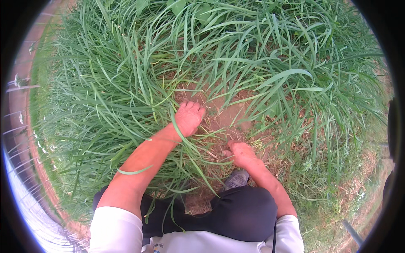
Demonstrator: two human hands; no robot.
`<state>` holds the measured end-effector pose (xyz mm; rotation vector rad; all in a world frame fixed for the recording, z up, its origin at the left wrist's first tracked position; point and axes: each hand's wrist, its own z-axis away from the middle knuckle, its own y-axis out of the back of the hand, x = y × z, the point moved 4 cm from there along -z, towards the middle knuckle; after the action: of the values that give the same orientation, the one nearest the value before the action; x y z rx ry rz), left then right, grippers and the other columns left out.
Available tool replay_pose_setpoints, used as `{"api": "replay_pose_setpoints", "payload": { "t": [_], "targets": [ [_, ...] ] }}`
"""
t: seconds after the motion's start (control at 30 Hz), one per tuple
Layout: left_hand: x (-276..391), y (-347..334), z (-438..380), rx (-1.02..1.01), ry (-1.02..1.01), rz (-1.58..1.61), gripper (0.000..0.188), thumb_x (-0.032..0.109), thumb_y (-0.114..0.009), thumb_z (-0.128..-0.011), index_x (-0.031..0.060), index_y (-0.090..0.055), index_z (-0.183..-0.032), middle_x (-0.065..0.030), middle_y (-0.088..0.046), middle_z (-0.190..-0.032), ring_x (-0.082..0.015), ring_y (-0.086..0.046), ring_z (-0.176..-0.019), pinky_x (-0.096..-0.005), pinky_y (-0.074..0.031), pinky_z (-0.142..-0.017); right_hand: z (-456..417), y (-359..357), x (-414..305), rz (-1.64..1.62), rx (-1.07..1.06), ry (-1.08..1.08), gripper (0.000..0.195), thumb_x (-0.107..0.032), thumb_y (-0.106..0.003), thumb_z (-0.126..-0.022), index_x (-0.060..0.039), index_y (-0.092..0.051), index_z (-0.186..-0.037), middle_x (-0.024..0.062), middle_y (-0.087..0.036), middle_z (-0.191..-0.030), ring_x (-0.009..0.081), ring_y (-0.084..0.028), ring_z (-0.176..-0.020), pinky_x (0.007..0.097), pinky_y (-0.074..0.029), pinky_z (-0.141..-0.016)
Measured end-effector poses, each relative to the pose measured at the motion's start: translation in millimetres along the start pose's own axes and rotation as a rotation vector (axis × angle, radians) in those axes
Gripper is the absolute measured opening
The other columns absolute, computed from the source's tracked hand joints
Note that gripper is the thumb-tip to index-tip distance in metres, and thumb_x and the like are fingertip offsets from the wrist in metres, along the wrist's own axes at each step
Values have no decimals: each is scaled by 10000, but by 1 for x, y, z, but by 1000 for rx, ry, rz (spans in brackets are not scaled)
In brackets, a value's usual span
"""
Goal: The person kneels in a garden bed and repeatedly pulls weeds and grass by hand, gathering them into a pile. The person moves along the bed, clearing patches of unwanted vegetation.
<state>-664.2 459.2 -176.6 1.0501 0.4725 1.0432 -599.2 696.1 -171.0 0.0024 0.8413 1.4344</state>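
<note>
My left hand reaches down at the edge of a leaning clump of long, flat green leaves, probably a chive-like crop. Its back faces up, and what lies beneath its fingers is hidden. One long leaf crosses over the wrist. Lower and to the right, my right hand is close to the ground with its fingers bent inward. I cannot tell whether it pinches any of the thin stems there. Between the hands lies a patch of brown soil strewn with dry straw and cut-looking stalks.
Dense green leaves spread ahead and to the right. My shoe and dark-trousered knee are just below my right hand. Low weeds and dry grass cover the right side. A grey pole shows at lower right. A dirt strip runs along the left.
</note>
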Motion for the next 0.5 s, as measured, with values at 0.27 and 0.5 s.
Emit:
{"api": "replay_pose_setpoints", "payload": {
  "t": [0.27, 0.5],
  "targets": [
    [-14, -36, -18, -69, 644, 290, 388, 218, -644, -945, -18, -576, -1246, -233, -757, -1098, -396, -753, -1039, -519, -563, -914, -13, -9, 13, -239, -11, -26, 443, -409, -646, -1012, -42, -646, -1260, 240, -735, -1172, 446, -690, -1133, 553, -539, -972],
    [-12, -43, -5, -96, 300, 272, 209, 250, -643, -890, 132, -814, -860, -128, -797, -1014, -351, -764, -980, -466, -611, -859, -9, -2, 4, -337, 158, -36, 651, -416, -759, -939, -35, -585, -1437, 204, -749, -1183, 376, -748, -1005, 458, -577, -894]
  ]
}}
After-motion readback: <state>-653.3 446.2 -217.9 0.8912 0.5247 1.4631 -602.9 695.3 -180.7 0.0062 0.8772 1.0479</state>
